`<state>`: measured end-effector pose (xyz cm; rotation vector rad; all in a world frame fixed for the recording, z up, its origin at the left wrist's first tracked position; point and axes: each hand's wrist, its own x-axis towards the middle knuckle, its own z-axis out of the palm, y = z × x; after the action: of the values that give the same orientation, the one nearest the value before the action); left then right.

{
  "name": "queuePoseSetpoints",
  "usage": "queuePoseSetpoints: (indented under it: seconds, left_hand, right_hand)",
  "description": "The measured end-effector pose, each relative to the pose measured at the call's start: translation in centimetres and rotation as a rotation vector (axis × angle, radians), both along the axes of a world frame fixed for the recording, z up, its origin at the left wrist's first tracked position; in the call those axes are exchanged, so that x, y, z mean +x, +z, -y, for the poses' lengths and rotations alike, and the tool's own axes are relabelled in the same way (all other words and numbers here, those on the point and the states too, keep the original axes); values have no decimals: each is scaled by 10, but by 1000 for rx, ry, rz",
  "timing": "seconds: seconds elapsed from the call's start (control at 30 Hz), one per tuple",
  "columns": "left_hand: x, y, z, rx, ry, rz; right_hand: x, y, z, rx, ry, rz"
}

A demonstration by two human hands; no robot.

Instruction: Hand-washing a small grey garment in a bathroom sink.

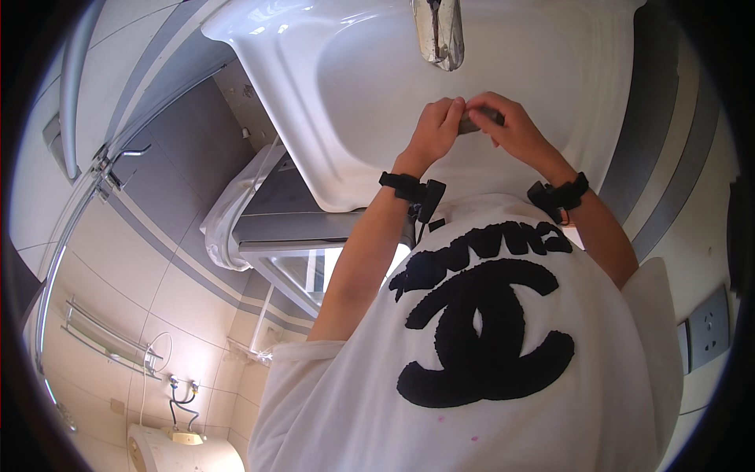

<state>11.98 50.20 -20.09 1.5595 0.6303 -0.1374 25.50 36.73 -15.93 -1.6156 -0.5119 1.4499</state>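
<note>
Both my hands are over the white washbasin [377,102], just in front of the tap [438,35]. A small, dark grey-brown, roughly block-shaped object [480,120] is between them, partly hidden by fingers; its kind I cannot make out. My left hand [437,128] is closed, thumb and fingers pressed together at the object's left end. From the right, my right hand [515,124] curls its fingers and thumb around the other end. Black straps with small dark units circle both wrists.
Left of the basin stand a dark grey box-like appliance [291,224] and a white plastic bag [224,228]. A metal rail [59,259] with a hook curves along the tiled wall. A wall socket [710,329] is at the right, a white water heater [185,452] at lower left.
</note>
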Motion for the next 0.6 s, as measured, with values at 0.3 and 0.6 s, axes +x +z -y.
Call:
queuePoseSetpoints:
  seconds: [0.3, 0.6]
  left_hand:
    - [3, 1, 1, 51, 137, -231]
    - [8, 11, 9, 175, 118, -346]
  right_hand:
    - [-43, -16, -25, -378, -30, 455]
    - [-38, -10, -32, -448, -155, 422]
